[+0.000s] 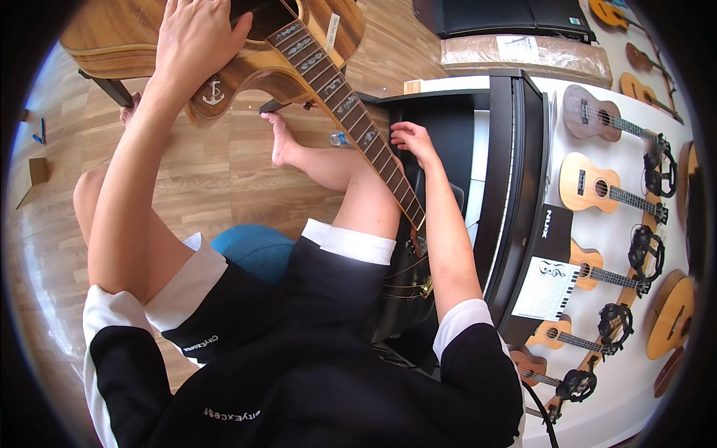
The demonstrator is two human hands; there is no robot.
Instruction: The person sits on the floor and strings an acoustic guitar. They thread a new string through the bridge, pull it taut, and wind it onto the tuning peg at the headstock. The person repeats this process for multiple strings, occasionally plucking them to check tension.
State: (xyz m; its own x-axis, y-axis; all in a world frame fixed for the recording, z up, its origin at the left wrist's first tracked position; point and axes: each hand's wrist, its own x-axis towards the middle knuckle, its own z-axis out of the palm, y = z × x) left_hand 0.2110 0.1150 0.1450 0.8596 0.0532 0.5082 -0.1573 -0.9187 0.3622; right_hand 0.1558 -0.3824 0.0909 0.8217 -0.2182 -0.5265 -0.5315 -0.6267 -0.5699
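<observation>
A brown wooden guitar (261, 88) has its body at the top of the view. Its inlaid fretboard (347, 108) slants down to the right toward my lap, and no strings show along it. On the body beside the soundhole lies my left hand (198, 37), thumb spread; its fingertips run past the upper edge. My right hand (414, 142) hangs just right of the neck, fingers loosely bent and apart, with nothing visible in them. Thin loose strings (407, 287) curl around the headstock (418, 243), partly behind my right forearm.
A black digital piano (515, 149) stands close at my right. Ukuleles (590, 183) and headphones (642, 250) hang on the white wall beyond. A blue round seat (254, 250) is under me. A small plastic bottle (338, 139) and an open cardboard box (33, 179) are on the floor.
</observation>
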